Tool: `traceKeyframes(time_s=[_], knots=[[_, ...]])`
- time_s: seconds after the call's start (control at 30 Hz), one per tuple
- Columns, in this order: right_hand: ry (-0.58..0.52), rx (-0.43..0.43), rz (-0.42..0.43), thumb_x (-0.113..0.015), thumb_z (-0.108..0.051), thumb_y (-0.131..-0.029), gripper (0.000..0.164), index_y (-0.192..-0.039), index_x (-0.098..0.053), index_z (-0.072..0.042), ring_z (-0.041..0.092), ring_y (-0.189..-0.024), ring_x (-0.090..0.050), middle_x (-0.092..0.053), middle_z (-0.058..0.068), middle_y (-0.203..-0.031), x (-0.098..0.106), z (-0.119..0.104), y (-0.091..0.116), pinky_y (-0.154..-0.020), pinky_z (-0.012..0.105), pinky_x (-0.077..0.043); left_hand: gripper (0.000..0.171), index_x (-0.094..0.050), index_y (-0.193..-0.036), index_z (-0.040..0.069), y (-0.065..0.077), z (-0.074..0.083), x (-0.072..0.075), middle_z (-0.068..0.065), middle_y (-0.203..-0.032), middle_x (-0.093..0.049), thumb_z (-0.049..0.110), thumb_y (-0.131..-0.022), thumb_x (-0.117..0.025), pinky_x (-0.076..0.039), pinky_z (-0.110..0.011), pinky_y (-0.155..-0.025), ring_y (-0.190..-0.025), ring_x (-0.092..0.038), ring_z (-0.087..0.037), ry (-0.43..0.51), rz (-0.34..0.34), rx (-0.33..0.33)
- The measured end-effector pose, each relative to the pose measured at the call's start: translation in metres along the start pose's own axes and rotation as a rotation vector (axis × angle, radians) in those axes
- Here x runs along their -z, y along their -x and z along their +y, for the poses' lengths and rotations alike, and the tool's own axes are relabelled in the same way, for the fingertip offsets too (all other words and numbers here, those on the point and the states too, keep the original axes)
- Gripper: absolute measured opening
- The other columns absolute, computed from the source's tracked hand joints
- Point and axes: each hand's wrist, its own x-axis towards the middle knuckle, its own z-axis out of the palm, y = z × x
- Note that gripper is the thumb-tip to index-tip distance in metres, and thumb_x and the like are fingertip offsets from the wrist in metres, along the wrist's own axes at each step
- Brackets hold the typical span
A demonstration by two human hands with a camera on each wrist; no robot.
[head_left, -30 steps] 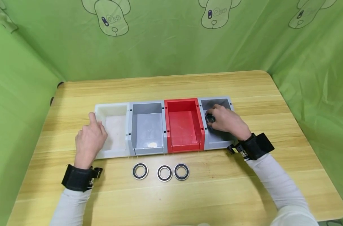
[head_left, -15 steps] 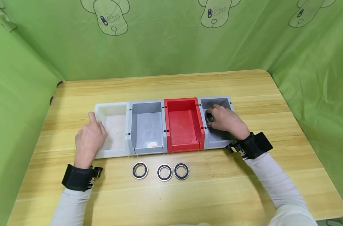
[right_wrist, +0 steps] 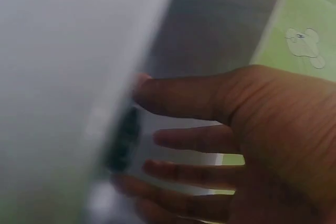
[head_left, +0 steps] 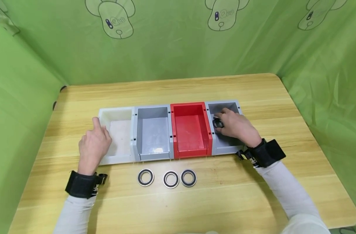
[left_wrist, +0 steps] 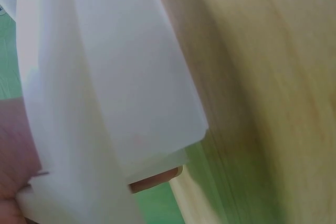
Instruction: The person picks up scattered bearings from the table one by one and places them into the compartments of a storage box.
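My left hand (head_left: 94, 144) holds the left wall of the white bin (head_left: 117, 159) at the left end of a row. In the left wrist view, that wall (left_wrist: 84, 103) lies between the hand and one fingertip (left_wrist: 155, 180). Inside the right-end grey bin (head_left: 226, 150), my right hand (head_left: 236, 126) pinches a dark ring-shaped bearing (head_left: 217, 127) with thumb and fingers, beside the bin's left wall. The right wrist view shows the bearing (right_wrist: 125, 142) as a dark blurred disc partly behind the wall. Three bearings (head_left: 139, 177) lie flat on the table before the row.
Between the end bins stand another grey bin (head_left: 154, 135) and a red bin (head_left: 189, 130), side by side. The wooden table (head_left: 213, 208) has green cloth (head_left: 172, 55) behind it and on both sides.
The bearing's face in my right hand has tilted slightly, showing its ring more clearly than half a second ago. Both hands and the bins keep their places.
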Motion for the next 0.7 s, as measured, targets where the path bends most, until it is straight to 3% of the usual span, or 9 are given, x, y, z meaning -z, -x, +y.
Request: traceKeyframes(time_s=[0.13, 0.33, 0.43, 0.53, 0.7], knots=[[-0.013, 0.028, 0.139, -0.073, -0.025, -0.094, 0.054, -0.138, -0.058, 0.002, 0.041, -0.111, -0.065, -0.058, 0.027, -0.134, 0.012, -0.001, 0.015, -0.085, 0.055, -0.057, 0.030, -0.035, -0.121, -0.006, 0.001, 0.000, -0.001, -0.005, -0.051, -0.036, 0.020, -0.107, -0.034, -0.026, -0.030, -0.035, -0.038, -0.040, -0.025, 0.001, -0.001, -0.002], [-0.025, 0.142, 0.397, -0.074, -0.027, -0.094, 0.043, -0.130, -0.066, -0.003, 0.029, -0.078, -0.069, -0.065, 0.020, -0.122, 0.027, -0.013, 0.035, -0.056, 0.041, -0.053, 0.029, -0.035, -0.120, -0.006, 0.001, 0.000, 0.000, -0.006, -0.049, -0.037, 0.020, -0.106, -0.034, -0.026, -0.030, -0.034, -0.037, -0.041, -0.025, 0.000, 0.008, -0.008], [-0.028, 0.218, 0.483, -0.075, -0.028, -0.093, 0.042, -0.127, -0.068, -0.005, 0.023, -0.069, -0.067, -0.067, 0.018, -0.119, 0.032, -0.028, 0.044, -0.050, 0.034, -0.050, 0.028, -0.035, -0.120, -0.006, 0.001, 0.000, 0.000, -0.006, -0.049, -0.038, 0.019, -0.106, -0.035, -0.027, -0.031, -0.034, -0.038, -0.041, -0.025, 0.003, 0.012, -0.008], [-0.040, 0.293, 0.515, -0.076, -0.030, -0.092, 0.041, -0.125, -0.069, -0.006, 0.020, -0.064, -0.066, -0.069, 0.017, -0.118, 0.034, -0.048, 0.053, -0.048, 0.029, -0.048, 0.029, -0.036, -0.120, -0.006, 0.002, 0.001, 0.001, -0.006, -0.049, -0.038, 0.019, -0.106, -0.035, -0.026, -0.030, -0.034, -0.038, -0.040, -0.025, 0.009, 0.012, -0.008], [-0.047, 0.440, 0.505, -0.076, -0.033, -0.091, 0.040, -0.123, -0.071, -0.008, 0.017, -0.064, -0.067, -0.071, 0.014, -0.114, 0.027, -0.079, 0.065, -0.057, 0.029, -0.056, 0.028, -0.036, -0.120, -0.006, 0.002, 0.001, 0.000, -0.006, -0.049, -0.038, 0.018, -0.106, -0.035, -0.026, -0.030, -0.034, -0.037, -0.040, -0.025, 0.014, 0.026, -0.016]])
